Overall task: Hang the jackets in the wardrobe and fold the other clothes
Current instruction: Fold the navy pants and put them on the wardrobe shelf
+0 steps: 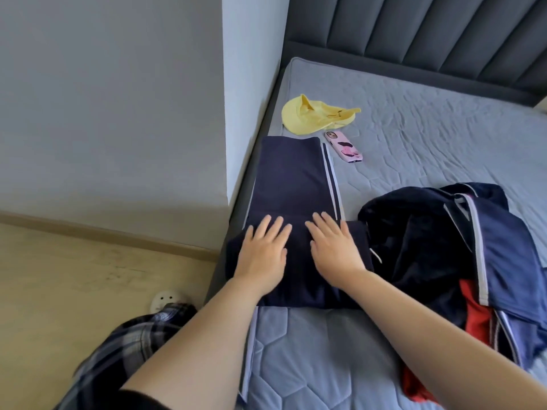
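1 head cam, looking fwd and down, close over bed edge

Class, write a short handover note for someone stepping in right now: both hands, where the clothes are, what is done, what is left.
Left hand and right hand: open, flat, pressing the folded near end of the navy trousers, which lie lengthwise along the bed's left edge.
Done: the trousers' first fold, apparently.
Left: finish folding them; sort the pile of dark clothes to the right, hang any jackets, fold the rest.
Yellow cap and phone lie beyond the trousers. No wardrobe is in view.
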A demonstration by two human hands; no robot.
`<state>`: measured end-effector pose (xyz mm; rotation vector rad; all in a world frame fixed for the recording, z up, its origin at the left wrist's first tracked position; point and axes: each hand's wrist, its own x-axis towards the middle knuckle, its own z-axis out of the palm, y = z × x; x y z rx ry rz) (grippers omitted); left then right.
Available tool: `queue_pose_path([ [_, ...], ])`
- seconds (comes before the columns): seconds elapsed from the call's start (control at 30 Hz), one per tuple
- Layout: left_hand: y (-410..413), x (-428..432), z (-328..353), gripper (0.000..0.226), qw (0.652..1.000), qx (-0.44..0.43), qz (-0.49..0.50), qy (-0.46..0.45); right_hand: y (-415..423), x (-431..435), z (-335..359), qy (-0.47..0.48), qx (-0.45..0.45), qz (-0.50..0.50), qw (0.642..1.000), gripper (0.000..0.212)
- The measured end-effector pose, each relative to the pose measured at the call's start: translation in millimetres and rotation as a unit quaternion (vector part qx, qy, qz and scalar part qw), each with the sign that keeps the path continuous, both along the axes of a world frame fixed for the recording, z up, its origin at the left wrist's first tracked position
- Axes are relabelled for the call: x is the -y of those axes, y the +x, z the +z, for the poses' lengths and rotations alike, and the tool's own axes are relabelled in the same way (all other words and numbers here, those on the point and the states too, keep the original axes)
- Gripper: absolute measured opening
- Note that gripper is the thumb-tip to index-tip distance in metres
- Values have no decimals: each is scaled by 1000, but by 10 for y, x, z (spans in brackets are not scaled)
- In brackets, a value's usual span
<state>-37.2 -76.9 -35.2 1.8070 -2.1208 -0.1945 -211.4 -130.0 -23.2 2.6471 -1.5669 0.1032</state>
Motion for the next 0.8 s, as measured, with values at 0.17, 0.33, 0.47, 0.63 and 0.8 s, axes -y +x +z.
queue_pose_path([
  [0.17, -45, -50, -460, 54, 984, 27, 54, 169, 29, -24, -467, 77, -66, -20, 995, 56],
  [0.33, -102, 0, -635, 56, 985, 28, 92, 145, -18, 146, -658, 97, -20, -4, 995, 57],
  [0.47, -103, 41, -695, 56, 982, 29, 100, 157, 7, 246, -713, 122, 4, -6, 992, 58],
  [0.63, -91, 60, -678, 55, 979, 35, 90, 177, 22, 242, -673, 120, -11, -12, 993, 59],
  [0.8, -50, 45, -594, 55, 977, 16, 76, 199, -40, -125, -533, 106, -19, 4, 994, 58],
])
